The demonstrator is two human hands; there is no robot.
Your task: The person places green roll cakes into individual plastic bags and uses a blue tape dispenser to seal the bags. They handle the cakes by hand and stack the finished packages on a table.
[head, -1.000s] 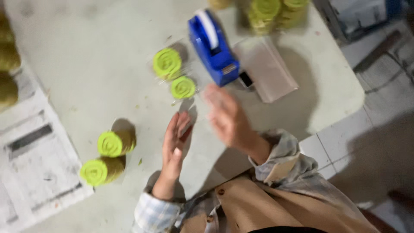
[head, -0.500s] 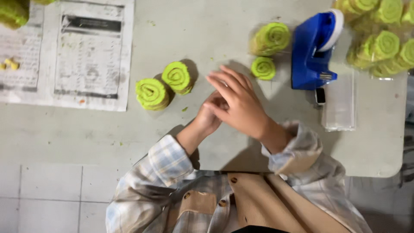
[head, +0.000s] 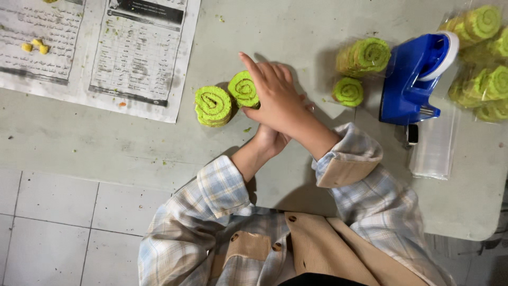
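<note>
Grey-green tabletop (head: 132, 143) is bearing two green swirl-patterned cake roll slices (head: 227, 100) | right hand (head: 275, 100) is lying over left hand (head: 270, 140), extended fingers (head: 254, 71) touching nearer slice | slices lying just left of fingertips, flat faces up | left fingers hidden

The scene is seen from one head-worn camera, aimed almost straight down at the grey table (head: 132, 143). The wearer's chest and sleeves are caught along the lower edge (so the view is close, at arm's reach). The tiled floor (head: 58, 222) is taken in at lower left, a newspaper (head: 106, 47) at upper left. No second view is offered.
</note>
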